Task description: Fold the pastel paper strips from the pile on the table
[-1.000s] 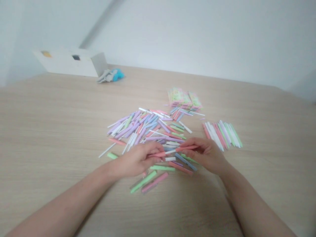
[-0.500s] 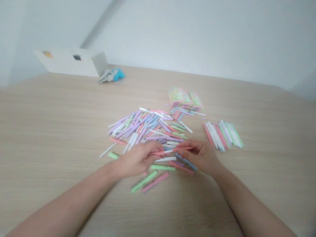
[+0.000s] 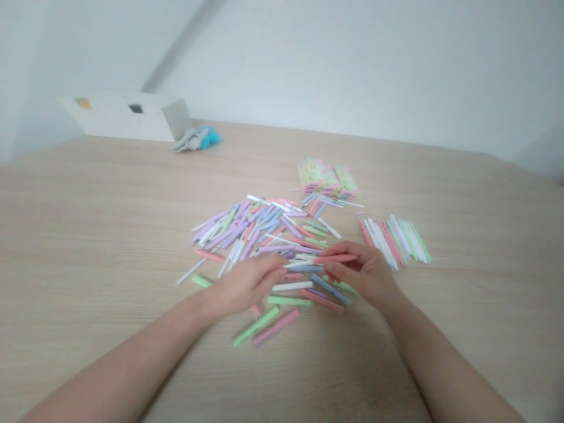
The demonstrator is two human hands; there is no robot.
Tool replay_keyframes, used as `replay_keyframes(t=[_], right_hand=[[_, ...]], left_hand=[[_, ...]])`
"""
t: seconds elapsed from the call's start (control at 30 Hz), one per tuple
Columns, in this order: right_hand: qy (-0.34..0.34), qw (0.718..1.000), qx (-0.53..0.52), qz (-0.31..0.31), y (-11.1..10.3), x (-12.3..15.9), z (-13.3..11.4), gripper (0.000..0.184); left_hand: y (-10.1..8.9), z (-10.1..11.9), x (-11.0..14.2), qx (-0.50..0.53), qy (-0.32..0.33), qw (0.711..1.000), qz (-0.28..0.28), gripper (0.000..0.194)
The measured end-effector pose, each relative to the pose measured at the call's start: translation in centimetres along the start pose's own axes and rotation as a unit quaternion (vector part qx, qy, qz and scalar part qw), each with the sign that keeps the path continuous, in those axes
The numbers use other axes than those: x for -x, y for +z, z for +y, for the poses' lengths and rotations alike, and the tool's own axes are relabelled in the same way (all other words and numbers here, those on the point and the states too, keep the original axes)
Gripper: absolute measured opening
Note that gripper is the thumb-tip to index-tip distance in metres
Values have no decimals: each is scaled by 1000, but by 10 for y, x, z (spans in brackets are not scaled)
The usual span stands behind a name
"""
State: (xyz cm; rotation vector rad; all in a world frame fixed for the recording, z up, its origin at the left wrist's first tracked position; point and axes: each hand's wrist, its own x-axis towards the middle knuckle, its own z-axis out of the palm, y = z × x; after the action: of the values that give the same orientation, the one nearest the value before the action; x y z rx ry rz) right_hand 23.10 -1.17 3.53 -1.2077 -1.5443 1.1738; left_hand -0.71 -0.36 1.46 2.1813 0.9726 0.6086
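My right hand [image 3: 359, 267] pinches a slim coral pen [image 3: 335, 258] by its barrel, the pointed end towards the right. A white, thinner section of it reaches left to the fingertips of my left hand [image 3: 253, 282]. Those fingers are closed around the white end; blur hides exactly what they grip there. Below and behind both hands lies a loose heap of pastel pen parts [image 3: 238, 229], in purple, white, blue, coral and green. Closest to me are a green piece [image 3: 256, 326] and a pink piece [image 3: 276, 327].
To the right, several pens lie side by side in a row [image 3: 396, 241]. Behind the heap stand stacks of printed yellow-green and pink packs [image 3: 324, 176]. A white box [image 3: 127, 120] and a grey and blue crumpled item [image 3: 198, 139] sit at the back left.
Earlier a coral piece showed in each hand with a white section between; now coral shows clearly only in my right hand, and more white is exposed. Both hands stay over the heap.
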Motion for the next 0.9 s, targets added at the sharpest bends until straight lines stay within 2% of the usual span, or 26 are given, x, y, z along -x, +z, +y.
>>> replay_keyframes(t=[0.17, 0.27, 0.4, 0.57, 0.77, 0.9], right_hand=[[-26, 990, -117, 79, -9, -5, 3, 18], [-16, 981, -171, 94, -14, -6, 3, 15], [17, 977, -185, 100, -15, -7, 4, 20], [47, 969, -225, 90, -10, -9, 1, 21], [69, 965, -251, 42, -5, -7, 4, 21], [78, 961, -265, 5, 2, -5, 11, 19]], left_hand=[[0, -4, -1, 51, -18, 999, 3, 26], [0, -7, 0, 69, -23, 997, 1, 26], [0, -6, 0, 82, -25, 996, 0, 26], [-1, -3, 0, 88, -34, 996, -4, 27], [-2, -4, -1, 97, -36, 995, 13, 28], [0, 0, -1, 145, -44, 988, 30, 29]])
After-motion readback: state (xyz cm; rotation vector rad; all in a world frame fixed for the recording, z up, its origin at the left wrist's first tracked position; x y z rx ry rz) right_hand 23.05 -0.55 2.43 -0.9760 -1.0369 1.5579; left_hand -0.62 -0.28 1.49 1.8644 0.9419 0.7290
